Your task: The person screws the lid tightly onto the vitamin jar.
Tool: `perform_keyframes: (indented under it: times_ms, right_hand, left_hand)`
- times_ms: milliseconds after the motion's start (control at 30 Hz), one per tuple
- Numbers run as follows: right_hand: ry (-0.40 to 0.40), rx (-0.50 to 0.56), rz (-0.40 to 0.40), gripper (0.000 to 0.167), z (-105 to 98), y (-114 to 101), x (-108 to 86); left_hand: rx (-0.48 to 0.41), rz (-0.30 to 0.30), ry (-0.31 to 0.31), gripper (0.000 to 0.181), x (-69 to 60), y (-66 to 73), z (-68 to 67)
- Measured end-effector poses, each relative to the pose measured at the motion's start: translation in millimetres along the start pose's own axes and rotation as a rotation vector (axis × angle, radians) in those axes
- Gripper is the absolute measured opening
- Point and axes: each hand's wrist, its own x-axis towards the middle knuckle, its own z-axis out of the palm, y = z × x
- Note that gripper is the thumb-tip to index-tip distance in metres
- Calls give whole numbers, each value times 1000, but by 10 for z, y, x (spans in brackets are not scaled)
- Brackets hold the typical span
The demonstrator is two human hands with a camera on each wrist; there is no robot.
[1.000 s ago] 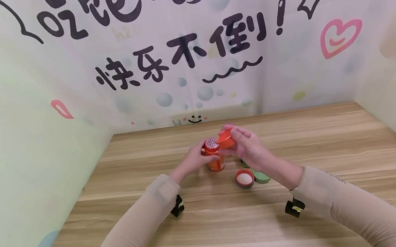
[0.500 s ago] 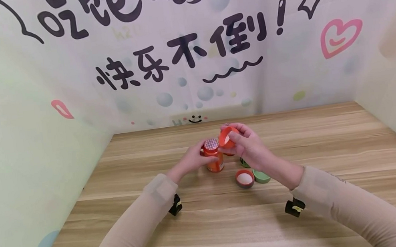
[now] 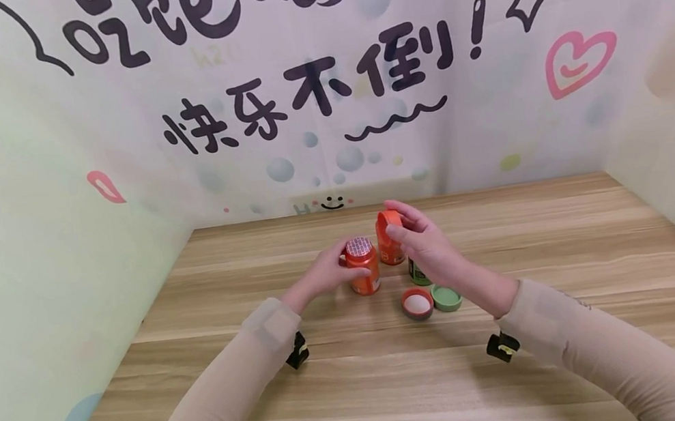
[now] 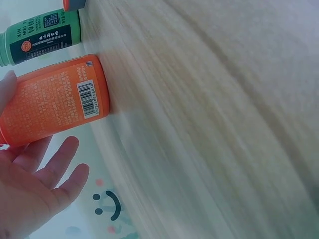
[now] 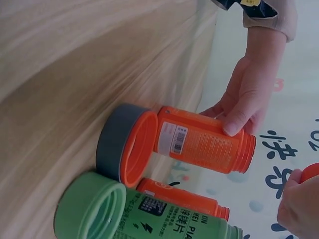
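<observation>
In the head view my left hand [image 3: 327,272] grips the near orange bottle [image 3: 366,276], which stands upright with a patterned seal on its mouth. Thumb and fingers lie round its upper body, as the right wrist view confirms on the orange bottle [image 5: 199,141]. My right hand [image 3: 434,248] pinches an orange cap [image 3: 389,221], tilted on edge, above and in front of a second orange bottle [image 3: 391,253]. That bottle's top is hidden behind the cap. Part of my right hand [image 5: 299,206] and the cap [image 5: 311,172] show at the right wrist view's edge.
A green bottle [image 3: 419,273] stands partly behind my right hand. In front of it two caps lie hollow side up next to each other, a grey cap with red inside [image 3: 417,304] and a green cap [image 3: 447,298]. The wooden table [image 3: 357,400] meets a printed cloth [image 3: 248,179] behind.
My right hand has turned the orange cap onto its edge and moved it slightly right and up from the near bottle, revealing more of the second orange bottle. The near bottle has shifted slightly left.
</observation>
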Motion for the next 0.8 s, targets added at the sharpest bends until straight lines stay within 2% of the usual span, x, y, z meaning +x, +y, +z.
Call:
perform_keyframes:
  times_ms: [133, 267, 500, 800]
  right_hand:
    - [5, -195, 8, 52, -6, 26, 36]
    - [21, -326, 10, 46, -9, 77, 56]
    - [48, -409, 14, 43, -14, 131, 78]
    - [28, -540, 6, 47, 23, 170, 181]
  left_hand:
    - [-9, -17, -3, 65, -6, -4, -2]
    - [-13, -15, -5, 64, -12, -12, 3]
    - [-29, -2, 7, 61, -12, -23, 19]
    - [-49, -15, 16, 60, -12, -33, 24]
